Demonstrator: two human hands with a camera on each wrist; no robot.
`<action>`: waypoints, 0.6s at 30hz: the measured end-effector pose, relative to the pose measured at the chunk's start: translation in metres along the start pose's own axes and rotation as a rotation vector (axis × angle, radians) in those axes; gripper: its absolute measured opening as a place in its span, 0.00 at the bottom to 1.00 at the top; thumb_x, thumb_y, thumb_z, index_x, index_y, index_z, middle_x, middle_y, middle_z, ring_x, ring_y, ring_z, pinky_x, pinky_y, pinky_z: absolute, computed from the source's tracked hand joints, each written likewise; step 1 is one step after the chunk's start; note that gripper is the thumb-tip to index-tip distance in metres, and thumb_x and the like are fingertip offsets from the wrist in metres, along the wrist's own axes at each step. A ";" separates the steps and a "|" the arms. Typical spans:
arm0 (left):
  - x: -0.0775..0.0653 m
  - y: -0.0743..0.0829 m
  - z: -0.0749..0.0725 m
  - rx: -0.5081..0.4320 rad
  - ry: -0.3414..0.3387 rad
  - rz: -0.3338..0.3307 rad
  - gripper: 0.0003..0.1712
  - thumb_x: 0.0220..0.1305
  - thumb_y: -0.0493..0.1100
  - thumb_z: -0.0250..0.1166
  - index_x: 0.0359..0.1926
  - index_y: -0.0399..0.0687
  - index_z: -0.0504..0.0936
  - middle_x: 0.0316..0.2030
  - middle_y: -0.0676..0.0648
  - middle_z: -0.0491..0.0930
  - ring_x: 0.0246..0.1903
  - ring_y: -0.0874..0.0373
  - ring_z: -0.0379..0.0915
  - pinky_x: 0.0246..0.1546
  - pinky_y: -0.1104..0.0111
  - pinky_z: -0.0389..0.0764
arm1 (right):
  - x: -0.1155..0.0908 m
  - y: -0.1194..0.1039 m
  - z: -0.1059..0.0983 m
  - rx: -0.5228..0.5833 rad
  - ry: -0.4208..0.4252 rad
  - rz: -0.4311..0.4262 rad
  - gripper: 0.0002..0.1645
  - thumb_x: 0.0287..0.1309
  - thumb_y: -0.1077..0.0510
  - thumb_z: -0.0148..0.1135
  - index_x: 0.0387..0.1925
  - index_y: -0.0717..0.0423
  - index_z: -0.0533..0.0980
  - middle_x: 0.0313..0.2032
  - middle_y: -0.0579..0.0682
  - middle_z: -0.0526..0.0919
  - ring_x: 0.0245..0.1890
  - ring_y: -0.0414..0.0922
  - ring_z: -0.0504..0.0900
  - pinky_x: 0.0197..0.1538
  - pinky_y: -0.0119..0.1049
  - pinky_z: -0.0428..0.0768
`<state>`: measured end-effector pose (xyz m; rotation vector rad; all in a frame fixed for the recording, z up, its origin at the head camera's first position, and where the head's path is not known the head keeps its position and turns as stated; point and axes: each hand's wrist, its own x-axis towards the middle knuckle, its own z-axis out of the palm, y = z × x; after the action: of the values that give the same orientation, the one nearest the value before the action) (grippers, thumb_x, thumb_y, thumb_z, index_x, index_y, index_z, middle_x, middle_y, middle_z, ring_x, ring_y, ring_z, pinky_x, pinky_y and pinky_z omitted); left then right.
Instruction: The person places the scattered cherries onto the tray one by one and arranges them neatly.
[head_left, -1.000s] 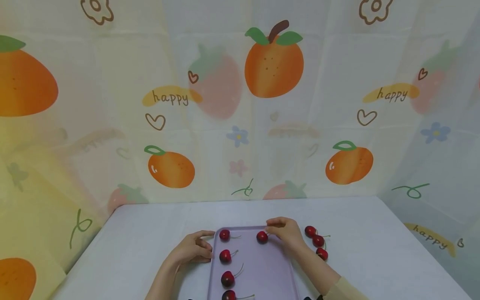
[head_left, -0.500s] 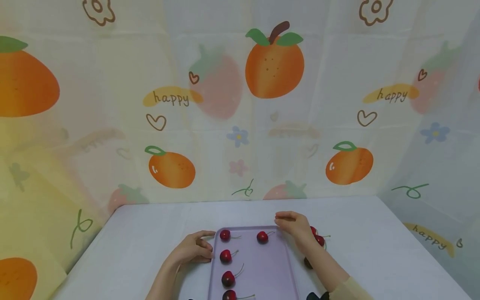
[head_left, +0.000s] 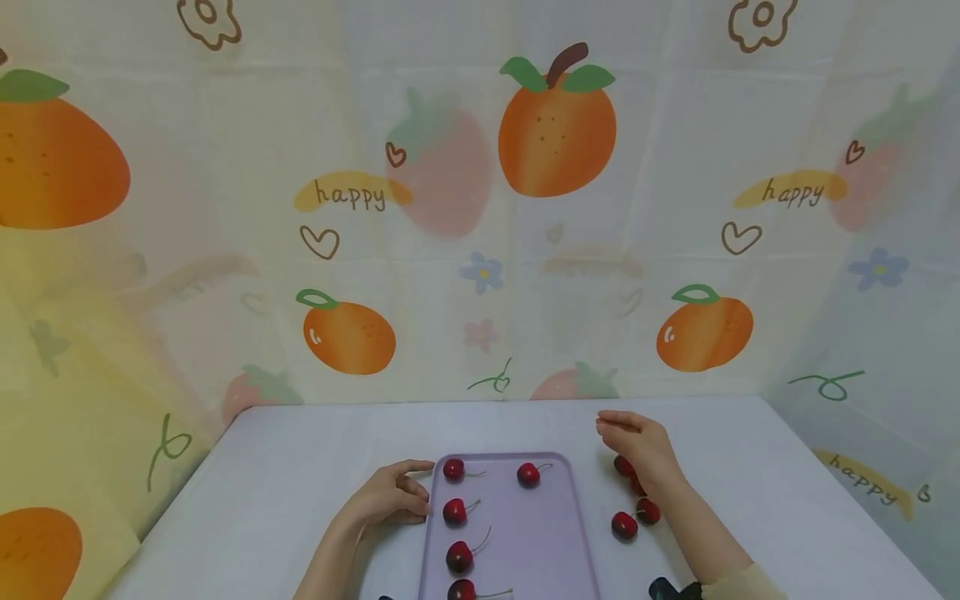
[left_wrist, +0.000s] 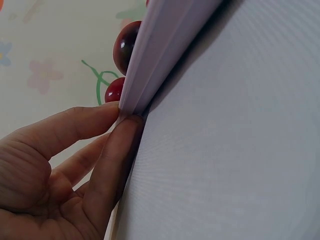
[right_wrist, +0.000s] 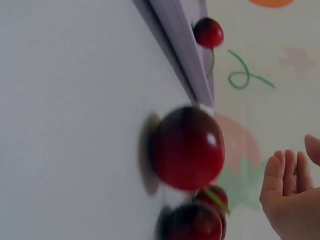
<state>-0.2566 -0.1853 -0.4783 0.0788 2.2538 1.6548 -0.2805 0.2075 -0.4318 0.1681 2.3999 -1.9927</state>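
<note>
Beside the lilac tray (head_left: 525, 542), my left hand (head_left: 382, 497) touches its left edge. The index finger reaches to the far corner, and the thumb (left_wrist: 117, 155) lies against the outer side. A column of several red cherries with stems, such as one cherry (head_left: 459, 557), runs down the tray's left side. Another cherry (head_left: 528, 475) lies near its far right corner. My right hand (head_left: 651, 454) is over the table right of the tray, fingers extended and holding nothing. It partly hides the loose cherries (head_left: 624, 466) below; one loose cherry (right_wrist: 187, 147) shows large in the right wrist view.
All this lies on a white table (head_left: 322, 437). Two more loose cherries, one a dark red cherry (head_left: 624, 526), lie just right of the tray. A fruit-printed cloth (head_left: 442, 333) hangs behind the table. A black object (head_left: 675, 590) sits at the right wrist.
My right hand has let go of the cherry at the tray's far right and moved right, over the loose cherries. The left hand has stayed at the tray's edge.
</note>
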 end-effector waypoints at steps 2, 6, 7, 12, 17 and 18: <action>0.000 0.000 0.000 -0.009 -0.009 0.011 0.42 0.50 0.31 0.72 0.67 0.32 0.67 0.31 0.47 0.78 0.28 0.60 0.79 0.34 0.66 0.89 | -0.001 0.001 -0.010 0.003 0.008 0.001 0.29 0.62 0.51 0.65 0.61 0.61 0.74 0.49 0.44 0.86 0.45 0.33 0.82 0.50 0.21 0.82; -0.001 0.000 0.000 -0.009 -0.011 0.017 0.42 0.50 0.31 0.72 0.67 0.32 0.67 0.31 0.47 0.78 0.28 0.60 0.79 0.33 0.67 0.88 | -0.001 0.004 -0.027 0.013 0.024 0.015 0.32 0.64 0.51 0.63 0.64 0.63 0.71 0.43 0.37 0.85 0.40 0.27 0.81 0.51 0.22 0.83; -0.001 0.000 0.000 -0.008 -0.009 0.016 0.42 0.50 0.31 0.72 0.67 0.32 0.67 0.31 0.47 0.78 0.28 0.60 0.79 0.33 0.66 0.88 | -0.001 0.005 -0.031 0.023 0.025 0.023 0.33 0.64 0.51 0.63 0.65 0.63 0.70 0.41 0.35 0.85 0.40 0.27 0.82 0.51 0.23 0.83; -0.001 -0.001 0.000 -0.006 -0.007 0.015 0.42 0.50 0.31 0.72 0.67 0.32 0.67 0.31 0.47 0.79 0.28 0.60 0.79 0.33 0.66 0.89 | -0.001 0.011 -0.048 0.009 0.031 0.052 0.36 0.64 0.49 0.63 0.67 0.65 0.68 0.36 0.29 0.81 0.39 0.26 0.81 0.49 0.21 0.83; 0.000 -0.001 0.000 -0.012 -0.008 0.016 0.42 0.50 0.31 0.72 0.67 0.32 0.67 0.31 0.47 0.79 0.28 0.60 0.79 0.34 0.65 0.89 | -0.003 0.018 -0.061 -0.010 0.005 0.053 0.37 0.64 0.49 0.63 0.66 0.67 0.67 0.39 0.30 0.80 0.39 0.24 0.80 0.49 0.22 0.84; 0.000 -0.001 0.000 -0.014 -0.008 0.016 0.42 0.50 0.31 0.72 0.67 0.32 0.67 0.31 0.47 0.79 0.28 0.60 0.79 0.34 0.65 0.89 | -0.004 0.020 -0.064 -0.012 -0.001 0.054 0.37 0.64 0.49 0.63 0.66 0.68 0.67 0.40 0.30 0.80 0.39 0.24 0.80 0.49 0.21 0.84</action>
<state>-0.2562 -0.1856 -0.4789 0.1000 2.2415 1.6746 -0.2716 0.2733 -0.4391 0.2285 2.3793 -1.9551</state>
